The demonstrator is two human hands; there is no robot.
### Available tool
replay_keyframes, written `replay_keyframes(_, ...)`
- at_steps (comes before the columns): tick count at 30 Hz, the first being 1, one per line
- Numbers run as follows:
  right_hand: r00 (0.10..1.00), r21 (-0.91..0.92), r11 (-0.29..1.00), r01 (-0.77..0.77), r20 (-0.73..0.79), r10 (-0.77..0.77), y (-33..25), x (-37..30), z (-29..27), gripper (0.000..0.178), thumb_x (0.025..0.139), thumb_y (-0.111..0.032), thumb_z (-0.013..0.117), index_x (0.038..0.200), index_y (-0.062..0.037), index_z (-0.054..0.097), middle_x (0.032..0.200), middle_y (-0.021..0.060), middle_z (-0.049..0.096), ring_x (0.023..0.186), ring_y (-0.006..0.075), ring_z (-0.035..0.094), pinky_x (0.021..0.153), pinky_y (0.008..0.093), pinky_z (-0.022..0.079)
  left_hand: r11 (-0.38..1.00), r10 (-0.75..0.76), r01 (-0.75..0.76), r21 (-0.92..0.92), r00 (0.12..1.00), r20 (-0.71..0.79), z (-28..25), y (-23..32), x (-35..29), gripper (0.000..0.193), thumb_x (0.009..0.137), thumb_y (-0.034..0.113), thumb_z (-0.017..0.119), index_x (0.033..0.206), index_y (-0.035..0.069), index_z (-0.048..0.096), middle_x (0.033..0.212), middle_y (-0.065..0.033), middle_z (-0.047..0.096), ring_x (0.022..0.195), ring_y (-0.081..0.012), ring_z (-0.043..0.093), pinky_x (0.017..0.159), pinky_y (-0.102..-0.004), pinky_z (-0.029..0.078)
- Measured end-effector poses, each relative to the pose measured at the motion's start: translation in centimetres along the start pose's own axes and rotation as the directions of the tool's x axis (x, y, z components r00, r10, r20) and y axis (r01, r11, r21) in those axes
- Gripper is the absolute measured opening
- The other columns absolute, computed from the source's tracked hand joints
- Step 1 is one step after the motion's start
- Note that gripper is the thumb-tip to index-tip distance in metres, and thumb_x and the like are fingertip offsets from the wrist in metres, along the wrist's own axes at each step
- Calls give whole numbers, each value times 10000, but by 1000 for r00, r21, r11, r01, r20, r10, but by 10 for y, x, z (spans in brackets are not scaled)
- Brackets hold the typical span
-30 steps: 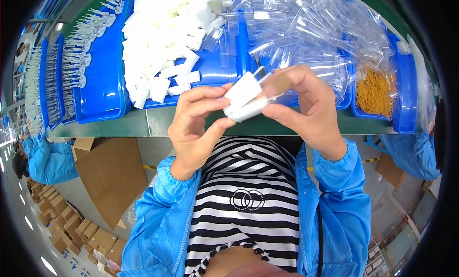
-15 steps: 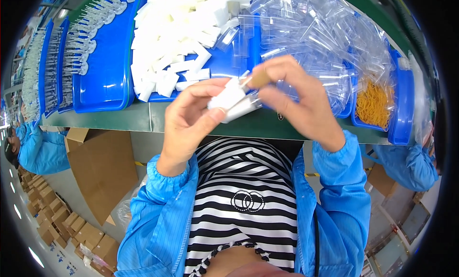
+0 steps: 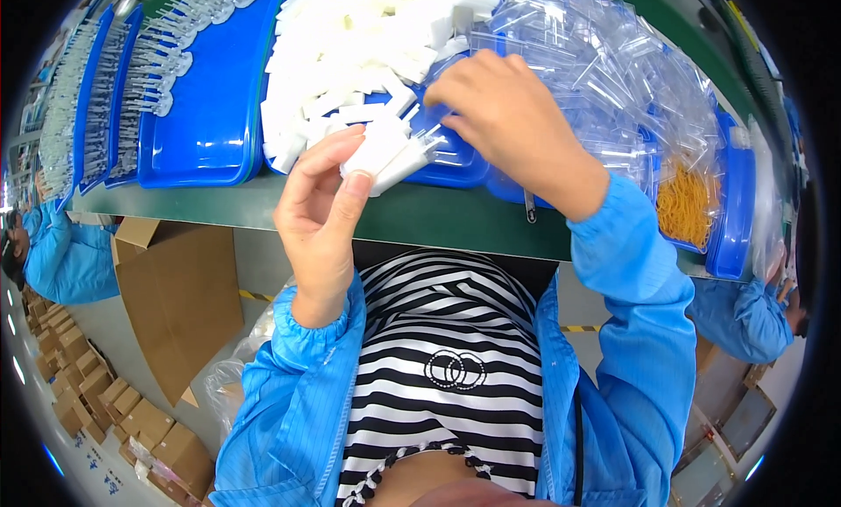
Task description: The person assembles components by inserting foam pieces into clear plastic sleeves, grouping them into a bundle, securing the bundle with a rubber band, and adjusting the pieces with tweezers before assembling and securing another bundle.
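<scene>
2 white blocks [image 3: 399,167], clear prongs [image 3: 431,143] at the upper-right end, slant side by side in the left hand [image 3: 320,216].

The left of the hands [image 3: 314,231] partly hides its white pieces [image 3: 381,148]; the top edge crops clear sleeves [image 3: 561,47].

Bright, cool-white light is covering the work surface almost evenly. The heaped white blocks [image 3: 350,43] are overexposing and losing surface detail. Clear plastic pieces [image 3: 578,34] are returning sharp, streaky glare; the blue tray [image 3: 210,87] is showing small highlights along its near wall. The right hand [image 3: 508,113] is appearing slightly soft. Lamps [image 3: 18,369] are registering as white streaks near the left rim. Fisheye distortion is curving the green table edge [image 3: 236,214], and black vignetting is filling the corners.
</scene>
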State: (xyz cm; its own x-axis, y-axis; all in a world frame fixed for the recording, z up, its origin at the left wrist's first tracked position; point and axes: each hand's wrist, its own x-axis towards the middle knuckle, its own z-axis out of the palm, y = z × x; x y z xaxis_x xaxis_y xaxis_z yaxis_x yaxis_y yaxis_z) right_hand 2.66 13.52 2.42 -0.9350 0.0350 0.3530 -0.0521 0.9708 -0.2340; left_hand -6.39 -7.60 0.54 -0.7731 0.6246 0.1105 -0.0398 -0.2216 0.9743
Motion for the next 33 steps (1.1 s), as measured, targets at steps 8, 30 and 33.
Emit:
replay_keyframes(8,708,971,161,-175,10,706,-39,-19,-29,381,910,-83,670,1222,14,474,977,115,663,896,148,657,820,275,520,999,42,-43,7,991,125,12,-7,-1,280,883,-60,634,1158,-19,611,1284,-158,531,1220,-243,529,951,-332,504)
replay_keyframes(30,744,920,341,-195,-87,662,-48,-64,-8,367,854,-73,744,1114,3,497,1000,103,641,934,162,671,801,278,535,980,20,-66,189,972,236,47,-7,0,193,856,-32,685,1045,-9,655,1238,-131,557,1106,-194,587,872,-306,528)
replay_keyframes(33,745,919,337,-207,-76,662,-46,-66,-8,358,842,-70,754,1099,-3,513,1002,98,643,915,156,673,785,277,536,969,36,-84,231,978,204,52,-8,-3,175,849,-36,691,1018,-7,657,1238,-133,559,1113,-201,582,894,-315,517)
